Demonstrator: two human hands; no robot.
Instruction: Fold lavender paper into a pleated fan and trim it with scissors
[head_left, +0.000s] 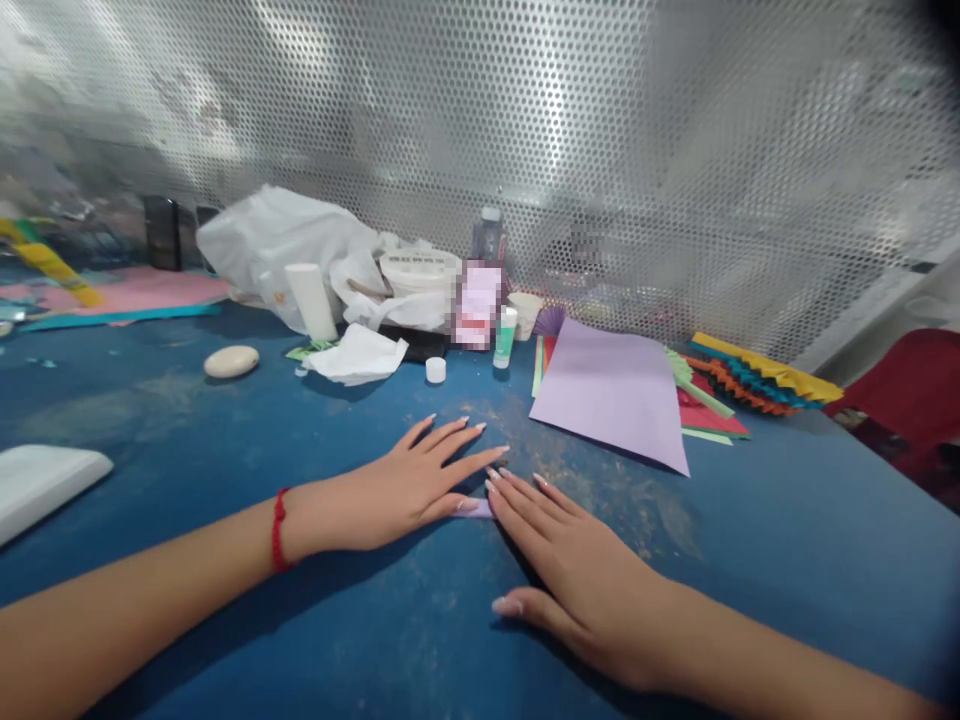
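Note:
My left hand lies flat on the blue table, its thumb resting on a small folded strip of lilac paper. My right hand lies flat beside it, with its fingertips at the strip's right end. The strip is mostly hidden between my hands. Neither hand grips anything. A large lilac paper sheet lies just beyond my right fingertips, and coloured paper sheets stick out from under its right side.
Behind my hands stand a white plastic bag, a white tub, a bottle, crumpled tissue and a pleated paper fan. A bar of soap and a white board are on the left. Perforated metal rises behind.

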